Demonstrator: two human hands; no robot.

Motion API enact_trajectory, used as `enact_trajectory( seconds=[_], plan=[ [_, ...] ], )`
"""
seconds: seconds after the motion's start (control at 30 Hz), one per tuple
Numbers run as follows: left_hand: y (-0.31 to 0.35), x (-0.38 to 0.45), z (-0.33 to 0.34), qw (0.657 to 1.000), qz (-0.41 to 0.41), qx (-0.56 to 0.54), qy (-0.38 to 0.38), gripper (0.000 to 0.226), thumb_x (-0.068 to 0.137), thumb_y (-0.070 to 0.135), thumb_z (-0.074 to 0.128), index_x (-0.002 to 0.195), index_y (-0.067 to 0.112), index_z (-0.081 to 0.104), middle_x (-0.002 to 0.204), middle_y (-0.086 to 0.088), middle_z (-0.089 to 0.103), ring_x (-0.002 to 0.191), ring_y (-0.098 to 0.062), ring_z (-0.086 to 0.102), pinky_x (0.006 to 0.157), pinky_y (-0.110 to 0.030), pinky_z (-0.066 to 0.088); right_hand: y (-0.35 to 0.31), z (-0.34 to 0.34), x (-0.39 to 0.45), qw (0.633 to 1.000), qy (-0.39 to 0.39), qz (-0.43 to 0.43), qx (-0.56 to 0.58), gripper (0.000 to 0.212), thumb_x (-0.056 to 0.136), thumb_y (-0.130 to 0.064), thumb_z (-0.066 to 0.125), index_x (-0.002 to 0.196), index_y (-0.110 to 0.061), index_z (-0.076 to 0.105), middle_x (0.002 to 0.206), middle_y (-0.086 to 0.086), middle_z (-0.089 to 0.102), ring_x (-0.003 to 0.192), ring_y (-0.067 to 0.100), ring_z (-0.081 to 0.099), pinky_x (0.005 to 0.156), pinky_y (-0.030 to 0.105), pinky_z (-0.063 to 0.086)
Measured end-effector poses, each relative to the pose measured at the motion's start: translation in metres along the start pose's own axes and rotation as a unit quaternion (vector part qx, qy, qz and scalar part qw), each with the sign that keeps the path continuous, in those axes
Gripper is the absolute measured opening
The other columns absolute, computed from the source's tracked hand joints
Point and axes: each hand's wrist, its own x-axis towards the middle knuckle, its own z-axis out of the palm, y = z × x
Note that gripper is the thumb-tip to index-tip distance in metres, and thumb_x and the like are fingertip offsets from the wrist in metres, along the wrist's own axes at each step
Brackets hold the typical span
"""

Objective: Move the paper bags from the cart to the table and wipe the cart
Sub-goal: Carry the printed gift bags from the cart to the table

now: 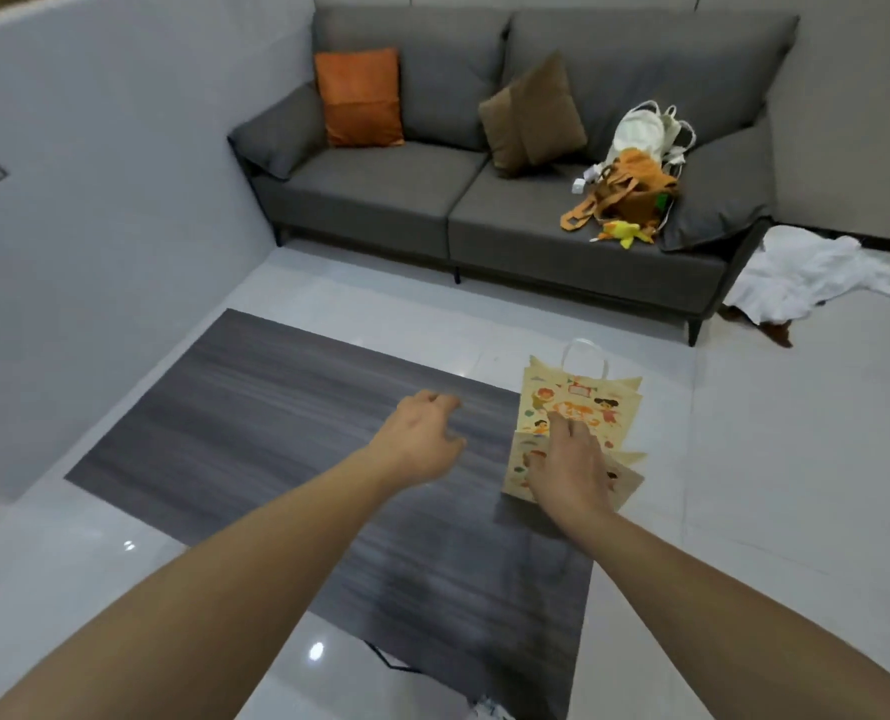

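Over on the left there's just a pale grey wall point(94, 200), then the dark grey bench point(286, 449) stretching across the middle with a streaky wood-grain top. The person's left hand point(422, 439) hangs over the bench, fingers loosely curled and holding nothing; it's a bit motion-blurred, so whether it's touching the surface is hard to call. Behind all that sits a grey sofa point(380, 200) with an orange cushion point(359, 98) and a brown cushion point(533, 116).

Moving right, the right hand point(570, 467) is pressed flat, fingers spread, on top of the paper bags point(583, 402). Those are cream-coloured with cartoon kids printed on them, lying flat at the bench's right edge and sticking out past it a little, white handle point(585, 356) pointing toward the sofa. Looks like two bags stacked, maybe more.

Further right, a pile of orange and white tote bags point(635, 174) sits on the sofa's right seat with a yellow plush toy point(624, 233) in front, and a white cloth point(806, 272) lies crumpled on the tiled floor point(796, 459).
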Motion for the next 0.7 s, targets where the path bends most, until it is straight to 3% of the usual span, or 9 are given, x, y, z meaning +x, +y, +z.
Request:
enact_trajectory(
  seconds=[0.2,0.37,0.57,0.7],
  plan=[
    [-0.085,-0.114,-0.045,0.995,-0.041,-0.016,0.095,0.061,0.099,0.034,0.055,0.154,0.017,0.035,0.156,-0.006,0.034,0.143,-0.026,0.031,0.113,-0.037,0.032,-0.116,0.007,-0.069,0.989,-0.021,-0.143,-0.024,0.052,0.098,-0.027,0.057,0.147,-0.016,0.042,0.141,0.007,0.048,0.129,0.026,0.046,0.102,0.037,0.042],
    [-0.168,-0.231,-0.07,0.981,-0.108,-0.019,0.162,0.06,0.099,0.036,0.053,0.154,0.018,0.034,0.155,-0.006,0.035,0.142,-0.026,0.032,0.112,-0.038,0.035,-0.22,0.035,-0.151,0.956,-0.077,-0.273,-0.067,0.051,0.1,-0.032,0.052,0.148,-0.018,0.042,0.143,0.006,0.051,0.131,0.027,0.047,0.101,0.037,0.044],
    [-0.284,-0.419,-0.075,0.934,-0.248,-0.044,0.254,0.057,0.097,0.035,0.054,0.149,0.019,0.04,0.149,-0.006,0.042,0.137,-0.026,0.039,0.111,-0.038,0.037,-0.358,0.095,-0.291,0.878,-0.126,-0.452,-0.091,0.052,0.097,-0.038,0.056,0.144,-0.018,0.047,0.138,0.006,0.054,0.128,0.027,0.051,0.099,0.038,0.047],
    [-0.344,-0.554,-0.056,0.875,-0.37,-0.078,0.302,0.056,0.098,0.036,0.054,0.15,0.023,0.039,0.152,-0.003,0.04,0.14,-0.025,0.034,0.112,-0.04,0.036,-0.432,0.139,-0.407,0.811,-0.166,-0.554,-0.085,0.049,0.097,-0.037,0.056,0.142,-0.02,0.047,0.136,0.003,0.054,0.129,0.026,0.049,0.097,0.037,0.048]
  ],
)
